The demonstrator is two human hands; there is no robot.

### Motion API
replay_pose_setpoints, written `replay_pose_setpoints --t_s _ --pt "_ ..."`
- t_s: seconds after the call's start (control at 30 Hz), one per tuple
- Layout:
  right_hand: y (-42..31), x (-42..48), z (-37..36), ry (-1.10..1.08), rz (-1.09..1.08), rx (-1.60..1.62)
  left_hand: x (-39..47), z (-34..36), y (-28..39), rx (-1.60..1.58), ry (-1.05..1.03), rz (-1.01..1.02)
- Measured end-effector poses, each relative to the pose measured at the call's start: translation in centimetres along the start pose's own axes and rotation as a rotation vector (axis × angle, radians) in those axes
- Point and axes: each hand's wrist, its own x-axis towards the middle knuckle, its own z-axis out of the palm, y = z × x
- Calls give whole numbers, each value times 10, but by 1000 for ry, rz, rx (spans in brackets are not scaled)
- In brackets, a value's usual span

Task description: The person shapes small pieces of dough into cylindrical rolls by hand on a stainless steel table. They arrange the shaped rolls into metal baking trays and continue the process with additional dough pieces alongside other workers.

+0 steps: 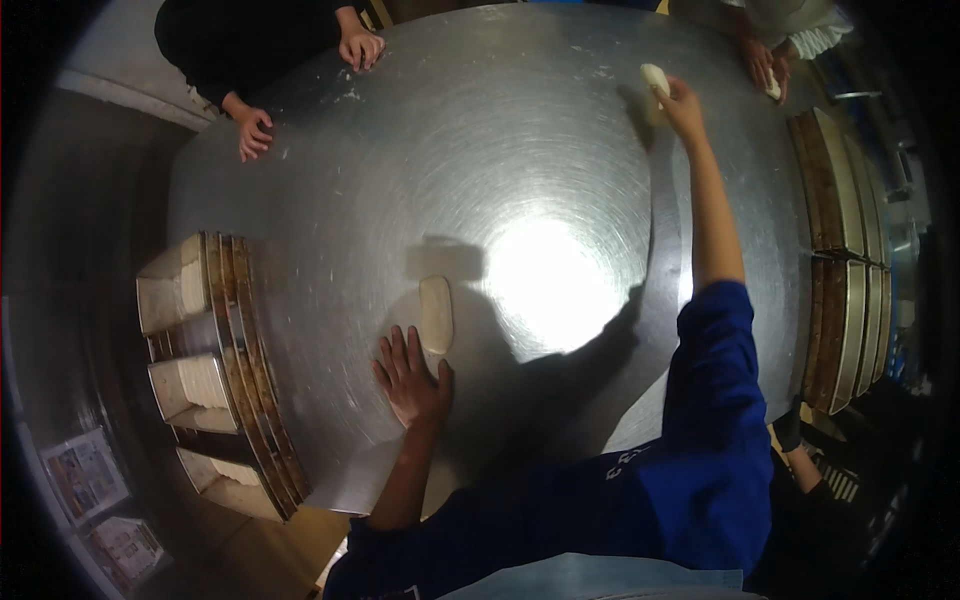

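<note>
My right hand [682, 109] is stretched far across the steel worktable [337, 225], gripping a pale piece of dough [655, 77] between thumb and fingers. Much nearer to me, a flattened oblong of dough [436, 315] lies on the metal. Just below and left of it is my left hand [412, 379], palm down with the fingers spread. Its thumb is close to the dough's lower end; whether they touch I cannot tell. Nothing shows in that hand.
Metal loaf pans [217, 484] holding pale, ridged dough line the left edge. More loaf pans [847, 322] stand along the right edge. One person's hands [255, 133] rest at the far left; another person's hands [765, 71] work a dough piece [773, 86] at the far right.
</note>
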Motion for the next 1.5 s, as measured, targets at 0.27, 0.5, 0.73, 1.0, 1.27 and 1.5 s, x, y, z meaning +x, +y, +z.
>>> replay_pose_setpoints --t_s 0.27,0.5,0.73,1.0,1.27,1.5 --pt "-164 -296 71 -530 544 1215 -4 13 -13 6 146 62" --pt "-215 -409 148 -541 383 683 -8 7 -13 -12 174 76" --pt "-240 -406 156 -401 117 313 -13 11 -19 10 239 108" --pt "-255 -424 146 -15 -286 31 -17 10 -24 -111 241 151" --pt "-260 -424 157 -289 -374 -102 -11 13 -23 -84 201 178" --pt "-229 -310 102 -774 47 483 -13 17 -21 -41 201 127"
